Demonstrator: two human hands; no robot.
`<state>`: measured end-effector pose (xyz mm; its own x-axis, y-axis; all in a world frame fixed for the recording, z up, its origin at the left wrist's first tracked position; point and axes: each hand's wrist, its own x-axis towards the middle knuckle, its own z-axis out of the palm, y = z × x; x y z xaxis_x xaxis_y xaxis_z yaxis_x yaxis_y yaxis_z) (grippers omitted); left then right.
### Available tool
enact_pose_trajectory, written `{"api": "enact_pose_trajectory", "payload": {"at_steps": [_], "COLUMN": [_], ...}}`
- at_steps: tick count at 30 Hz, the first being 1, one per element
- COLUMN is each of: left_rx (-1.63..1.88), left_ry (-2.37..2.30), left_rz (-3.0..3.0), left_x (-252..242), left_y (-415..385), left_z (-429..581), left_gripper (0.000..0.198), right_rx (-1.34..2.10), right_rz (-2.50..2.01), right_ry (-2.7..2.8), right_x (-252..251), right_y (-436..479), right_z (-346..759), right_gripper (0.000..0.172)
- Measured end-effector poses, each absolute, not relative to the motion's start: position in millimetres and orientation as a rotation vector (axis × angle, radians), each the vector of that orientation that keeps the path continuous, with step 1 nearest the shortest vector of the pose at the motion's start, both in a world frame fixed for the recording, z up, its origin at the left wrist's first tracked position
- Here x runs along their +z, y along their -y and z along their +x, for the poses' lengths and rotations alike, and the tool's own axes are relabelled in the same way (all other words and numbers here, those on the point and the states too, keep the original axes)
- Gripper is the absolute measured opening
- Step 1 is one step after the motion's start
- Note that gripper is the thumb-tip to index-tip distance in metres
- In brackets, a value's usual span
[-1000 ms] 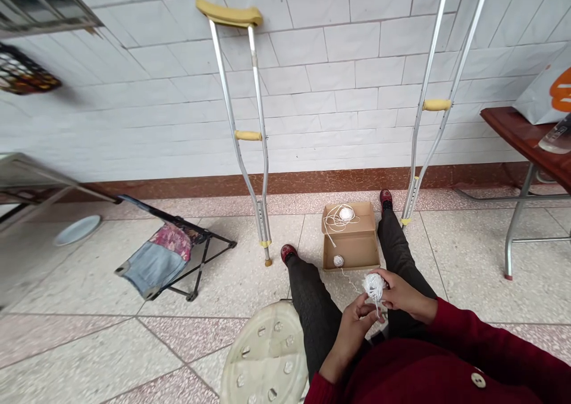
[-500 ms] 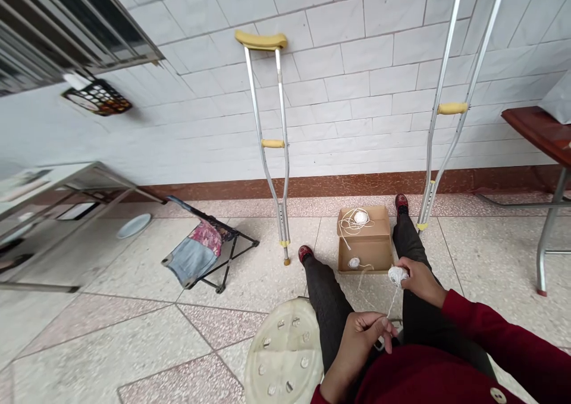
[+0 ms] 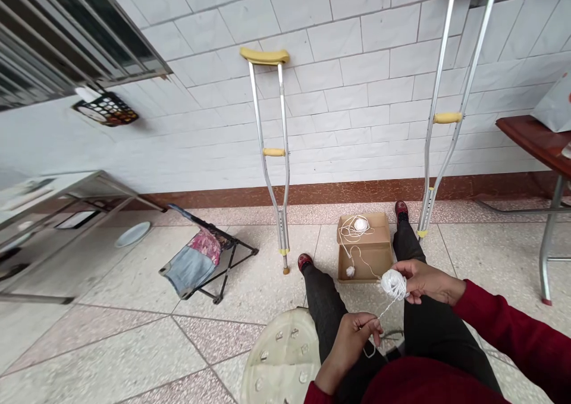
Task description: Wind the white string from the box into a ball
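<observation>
1. The right hand [image 3: 428, 280] is closed around a ball of white string [image 3: 394, 285], its fingers curled against the ball's right side, and the ball sits over the person's dark trousers [image 3: 435, 320].
2. The ball is roundish and lumpy, so it has no clear long axis. A strand [image 3: 386, 307] leaves its lower left and runs down and left.
3. The left hand [image 3: 352, 347] is closed on that strand, pinched between thumb and fingers, and a small loop hangs below it, though the exact grip is hard to make out.
4. Another strand links the ball up and left to a shallow cardboard box [image 3: 366, 264] on the tile floor [image 3: 250, 294], just ahead of the person's feet.
5. Inside the box lie a loose tangle of string around a white ball [image 3: 361, 224] and a smaller white ball [image 3: 350, 271].
6. Two aluminium crutches [image 3: 268, 154] [image 3: 446, 118] with yellow pads lean upright against the white tiled wall [image 3: 348, 83], one on each side of the box.
7. A round, pale plastic stool seat [image 3: 281, 356] with small holes lies near the left knee.
8. At right stands a red-brown counter [image 3: 526, 136] carrying a white bag [image 3: 553, 103]; a sliver of red print shows on the bag, too cut off to read.
</observation>
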<state>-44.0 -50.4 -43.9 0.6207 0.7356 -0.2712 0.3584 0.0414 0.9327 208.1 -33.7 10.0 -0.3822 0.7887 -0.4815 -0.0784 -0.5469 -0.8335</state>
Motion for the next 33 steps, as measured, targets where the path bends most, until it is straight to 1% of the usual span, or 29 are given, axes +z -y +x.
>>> {"api": "enact_pose_trajectory", "payload": {"at_steps": [2,4,7,9,11,13,14,16,18,22,24,27,30,33], "left_rx": [0.36,0.337,0.284,0.302,0.316,0.302,0.299,0.295,0.287,0.254,0.217,0.136,0.128,0.161], "left_ry": [-0.995,-1.077,-1.093,-1.073,-1.025,-0.944,-0.905,-0.896,-0.971,-1.012,-1.013,-1.073,-1.071,-1.036], "left_rz": [1.697,1.917,2.239,2.397,2.537,2.652,2.684,2.662,2.524,2.125,2.047,2.215,2.393,2.449], "left_x": [-54,-61,-53,-38,-20,-8,-5,-9,-20,-48,-57,-61,-55,-44], "left_y": [48,38,13,-3,-10,-7,-2,12,27,46,46,33,13,-2], "left_z": [-41,-40,-40,-36,-25,-11,-4,4,3,-20,-32,-41,-37,-26], "left_gripper": [0.044,0.04,0.036,0.033,0.026,0.025,0.025,0.027,0.031,0.044,0.045,0.04,0.032,0.028], "right_rx": [2.018,2.13,2.222,2.129,1.874,1.662,1.55,1.392,1.357,1.517,1.67,1.966,2.106,2.055], "right_rz": [-1.226,-1.192,-1.273,-1.473,-1.726,-1.845,-1.903,-1.93,-1.859,-1.559,-1.404,-1.213,-1.27,-1.49], "right_ry": [1.038,1.088,1.145,1.182,1.269,1.272,1.256,1.182,1.025,0.761,0.823,1.051,1.286,1.343], "right_x": [18,17,-7,-34,-61,-82,-89,-96,-94,-71,-56,-39,-41,-60], "right_y": [44,56,67,64,51,31,20,1,-11,-7,8,36,54,53], "right_z": [193,177,158,153,155,162,167,178,189,200,200,192,181,175], "right_gripper": [0.037,0.039,0.049,0.051,0.043,0.033,0.031,0.029,0.027,0.026,0.029,0.033,0.035,0.031]}}
